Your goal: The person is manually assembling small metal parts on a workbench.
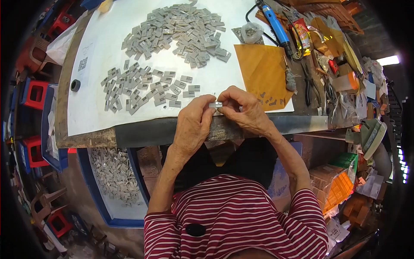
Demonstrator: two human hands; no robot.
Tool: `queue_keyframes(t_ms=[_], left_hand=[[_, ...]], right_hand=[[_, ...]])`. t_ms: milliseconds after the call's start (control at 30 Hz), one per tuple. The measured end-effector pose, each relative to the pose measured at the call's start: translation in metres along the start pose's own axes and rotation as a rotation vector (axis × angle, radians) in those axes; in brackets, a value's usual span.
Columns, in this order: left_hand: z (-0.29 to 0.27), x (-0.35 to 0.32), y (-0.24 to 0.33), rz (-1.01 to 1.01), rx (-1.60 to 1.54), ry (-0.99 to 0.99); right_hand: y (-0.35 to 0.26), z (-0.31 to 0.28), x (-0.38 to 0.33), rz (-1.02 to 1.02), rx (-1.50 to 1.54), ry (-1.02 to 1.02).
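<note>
Just over the table's near edge, a small grey metal pencil sharpener [214, 105] is held between my two hands. My left hand [192, 123] pinches its left end between thumb and fingers. At its right end, my right hand [246, 108] is closed, thumb and forefinger pressed together against it; whether they also hold a tiny part is hidden. Left of my hands, similar sharpeners [174, 104] lie spread in loose rows on white paper. Farther back is a large heap of them [185, 32]. Small dark blades [271, 102] rest on the brown paper [261, 69] beside my right hand.
A blue electric screwdriver [276, 26] with a cable lies at the back right, near a plastic bag of small parts [251, 33]. Pliers [307, 86] and clutter fill the right side. A black ring [75, 85] sits left. Below stands a blue tray [114, 222] of metal pieces.
</note>
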State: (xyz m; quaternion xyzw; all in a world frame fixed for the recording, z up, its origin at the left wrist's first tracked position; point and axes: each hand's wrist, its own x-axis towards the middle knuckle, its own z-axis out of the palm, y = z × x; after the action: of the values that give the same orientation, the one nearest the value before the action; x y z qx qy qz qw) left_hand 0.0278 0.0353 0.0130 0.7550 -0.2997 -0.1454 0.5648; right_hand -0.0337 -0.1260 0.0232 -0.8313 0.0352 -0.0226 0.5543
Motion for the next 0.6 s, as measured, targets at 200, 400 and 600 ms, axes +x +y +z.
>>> queue_keyframes(t_ms=[200,400,600], left_hand=[[-0.023,-0.006,-0.006,0.014,0.106,0.168],[-0.044,-0.012,-0.008,-0.055,0.125,0.318],[-0.045,-0.015,-0.012,-0.038,0.139,0.330]], right_hand=[[0.003,0.004,0.012,-0.093,-0.193,0.014],[0.011,0.015,0.021,-0.214,-0.382,0.051],[0.014,0.027,0.028,-0.277,-0.505,0.047]])
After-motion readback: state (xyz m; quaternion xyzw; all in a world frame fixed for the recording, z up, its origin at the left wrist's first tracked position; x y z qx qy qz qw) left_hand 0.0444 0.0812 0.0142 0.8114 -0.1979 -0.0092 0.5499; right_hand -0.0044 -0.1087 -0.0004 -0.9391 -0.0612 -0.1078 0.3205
